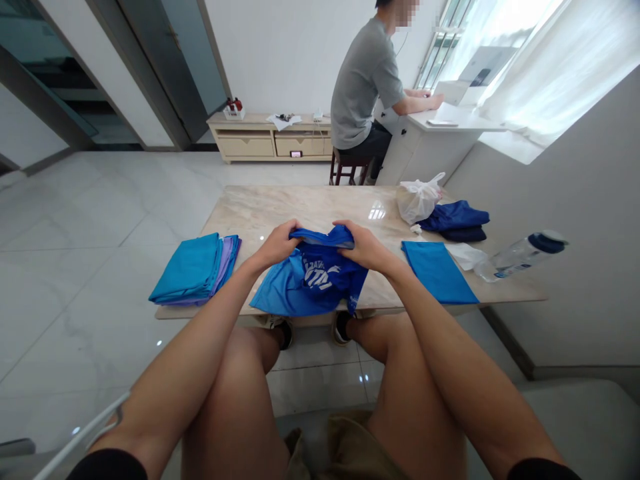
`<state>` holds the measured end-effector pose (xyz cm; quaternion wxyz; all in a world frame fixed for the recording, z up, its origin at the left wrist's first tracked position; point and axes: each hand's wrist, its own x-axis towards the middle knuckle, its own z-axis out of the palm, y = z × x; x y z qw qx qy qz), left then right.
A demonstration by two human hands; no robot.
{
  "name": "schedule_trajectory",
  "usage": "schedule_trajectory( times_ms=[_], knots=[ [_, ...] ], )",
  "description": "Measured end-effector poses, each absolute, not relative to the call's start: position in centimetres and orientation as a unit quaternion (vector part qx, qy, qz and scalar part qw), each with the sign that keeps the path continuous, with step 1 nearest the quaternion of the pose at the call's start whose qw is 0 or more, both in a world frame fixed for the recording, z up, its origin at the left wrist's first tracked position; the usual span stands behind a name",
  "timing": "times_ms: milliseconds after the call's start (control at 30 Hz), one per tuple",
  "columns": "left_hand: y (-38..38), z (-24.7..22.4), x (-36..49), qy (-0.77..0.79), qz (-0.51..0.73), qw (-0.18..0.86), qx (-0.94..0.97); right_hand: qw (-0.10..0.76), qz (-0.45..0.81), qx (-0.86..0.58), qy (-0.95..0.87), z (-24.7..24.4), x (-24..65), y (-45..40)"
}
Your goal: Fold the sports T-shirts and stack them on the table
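Note:
A blue shirt with white lettering lies at the near edge of the marble-topped table. Its upper edge is raised and held between both hands. My left hand is closed on one end of that edge, thumb and fingers pinching the cloth. At the other end, my right hand grips the fabric the same way. To the left rests a stack of folded clothes, teal on top with purple layers below. A flat folded blue cloth is to the right of my right hand.
On the table's right stand a white plastic bag, dark blue clothing, a tissue and a tilted-looking clear bottle. Beyond, a person sits on a stool at a white desk. A low cabinet lines the wall.

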<state>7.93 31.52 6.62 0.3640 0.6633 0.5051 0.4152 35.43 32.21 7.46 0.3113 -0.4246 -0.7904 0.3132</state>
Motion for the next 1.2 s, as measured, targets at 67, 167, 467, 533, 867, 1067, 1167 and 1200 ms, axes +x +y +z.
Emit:
schedule_trajectory(
  times_ms=[67,167,467,533,867,1067,1167,1200],
  knots=[
    [31.5,6.8,7.3,0.514,0.445,0.356,0.641,0.264,0.239,-0.444,-0.822,6.5,35.8,32.8],
    [31.1,7.4,6.7,0.531,0.475,0.371,0.596,0.223,0.177,-0.497,-0.82,6.1,36.3,33.8],
    [30.6,8.5,5.9,0.563,0.494,0.311,0.585,0.35,0.201,-0.505,-0.763,7.7,38.1,34.1],
    [30.6,8.4,5.6,0.571,0.474,0.316,0.592,0.364,0.218,-0.493,-0.759,7.6,38.5,34.1],
    [29.6,7.2,3.2,0.53,0.426,0.552,0.482,0.375,0.376,-0.518,-0.671,5.8,39.3,34.6],
    [30.4,6.2,3.1,0.568,0.433,0.527,0.461,0.376,0.421,-0.531,-0.632,5.3,38.6,34.7],
    [30.5,6.1,3.6,0.559,0.447,0.536,0.447,0.4,0.429,-0.52,-0.621,5.3,38.1,34.9],
    [30.6,6.1,3.8,0.554,0.45,0.545,0.441,0.405,0.437,-0.518,-0.613,5.3,38.0,34.9]
  ],
)
